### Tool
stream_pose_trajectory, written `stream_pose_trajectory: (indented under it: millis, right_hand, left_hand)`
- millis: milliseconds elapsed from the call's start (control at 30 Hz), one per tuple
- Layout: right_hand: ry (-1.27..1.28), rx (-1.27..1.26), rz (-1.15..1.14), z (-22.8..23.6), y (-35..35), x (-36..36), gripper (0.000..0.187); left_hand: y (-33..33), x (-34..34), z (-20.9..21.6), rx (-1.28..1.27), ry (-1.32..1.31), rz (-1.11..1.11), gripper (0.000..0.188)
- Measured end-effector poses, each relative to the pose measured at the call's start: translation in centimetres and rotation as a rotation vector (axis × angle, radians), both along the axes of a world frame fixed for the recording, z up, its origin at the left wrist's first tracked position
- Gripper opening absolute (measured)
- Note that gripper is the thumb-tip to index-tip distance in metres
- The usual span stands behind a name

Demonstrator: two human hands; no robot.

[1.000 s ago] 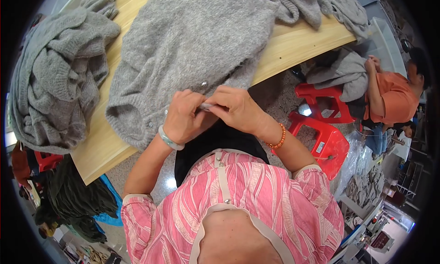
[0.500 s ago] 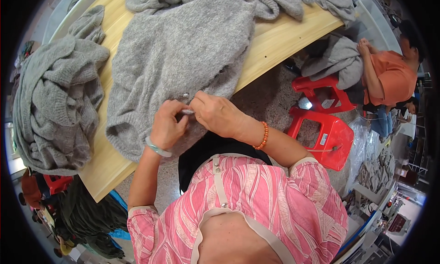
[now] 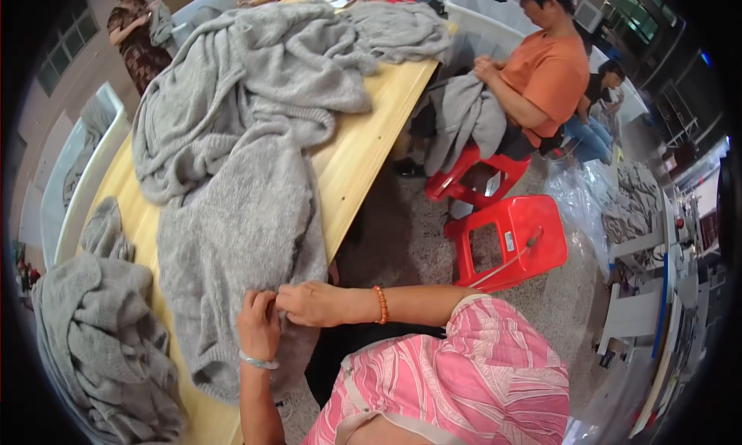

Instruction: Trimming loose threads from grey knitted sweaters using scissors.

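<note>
A grey knitted sweater (image 3: 232,221) lies over the near end of the wooden table, its lower part hanging at the edge. My left hand (image 3: 258,326), with a pale bangle on its wrist, pinches the knit near the sweater's right border. Close against it, my right hand (image 3: 311,304), wearing an orange bead bracelet, has its fingers closed on the same spot. Whatever small part sits between the fingertips is too hidden to make out. A dark, uneven line runs down the garment's right side above my hands.
More grey knitwear is heaped on the table (image 3: 352,184) at the far end, with another pile (image 3: 100,329) at the left. Two red stools (image 3: 533,232) stand to the right. A person in an orange shirt (image 3: 549,78) sits there handling grey knit. White bins (image 3: 116,128) flank the table.
The view has swung up and to the right, bringing more of the table's far end and the seated person into sight. Both hands remain together at the sweater's edge.
</note>
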State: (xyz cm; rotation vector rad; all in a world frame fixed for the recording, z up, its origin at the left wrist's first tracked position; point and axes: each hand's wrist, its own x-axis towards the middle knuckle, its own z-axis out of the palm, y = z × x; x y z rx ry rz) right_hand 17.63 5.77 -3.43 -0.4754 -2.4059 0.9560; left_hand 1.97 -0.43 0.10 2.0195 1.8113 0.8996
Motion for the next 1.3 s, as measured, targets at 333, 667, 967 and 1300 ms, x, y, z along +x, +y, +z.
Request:
stream_pose_trajectory:
  millis: [333, 667, 967, 1300]
  right_hand:
    - [0.103, 0.032, -0.063, 1.3, 0.4, 0.2, 0.02]
    - [0.108, 0.051, -0.094, 1.8, 0.5, 0.0, 0.025]
    - [0.09, -0.034, -0.074, 1.1, 1.6, -0.3, 0.021]
    - [-0.024, -0.118, 0.035, 2.5, 2.1, 0.4, 0.021]
  left_hand:
    - [0.2, -2.0, -0.8, -0.496, -0.958, 0.1, 0.005]
    - [-0.3, -2.8, -1.9, -0.521, -1.037, 0.078, 0.01]
    - [-1.8, -1.1, -0.6, -0.197, -0.439, 0.099, 0.018]
    - [-1.5, -1.1, -2.0, -0.036, -0.345, 0.029, 0.012]
